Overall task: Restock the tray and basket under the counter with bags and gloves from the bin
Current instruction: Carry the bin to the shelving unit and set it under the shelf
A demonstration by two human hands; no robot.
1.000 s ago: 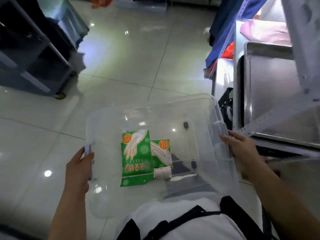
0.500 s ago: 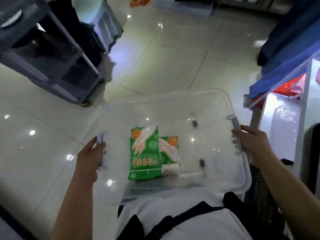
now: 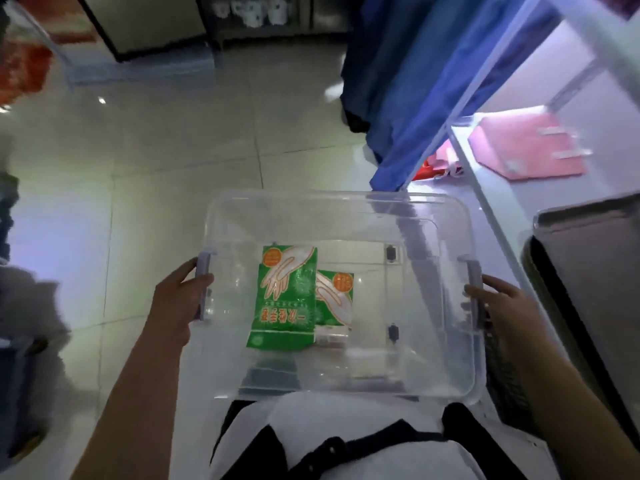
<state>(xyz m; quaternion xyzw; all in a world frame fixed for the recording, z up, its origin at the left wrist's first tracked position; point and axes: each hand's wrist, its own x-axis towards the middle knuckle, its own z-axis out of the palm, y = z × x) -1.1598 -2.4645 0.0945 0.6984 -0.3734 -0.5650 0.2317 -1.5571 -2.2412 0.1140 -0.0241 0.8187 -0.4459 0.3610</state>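
I carry a clear plastic bin (image 3: 346,206) in front of my waist. My left hand (image 3: 176,299) grips its grey left handle and my right hand (image 3: 502,303) grips the right handle. Inside lie two green packets of disposable gloves: a large one (image 3: 285,299) and a smaller one (image 3: 337,296) partly under it. A small white roll (image 3: 330,334) lies just below the smaller packet. A dark mesh basket (image 3: 505,375) shows beside my right forearm.
On the right runs a white shelf (image 3: 491,188) with a pink packet (image 3: 530,150) on it and a metal tray (image 3: 588,258) nearer me. Blue cloth (image 3: 408,81) hangs ahead on the right. The glossy tiled floor (image 3: 173,161) stretches left and ahead.
The view has swung right and forward while both hands keep hold of the bin. The grey cart on the left has left view; the shelf with the pink packet has come in.
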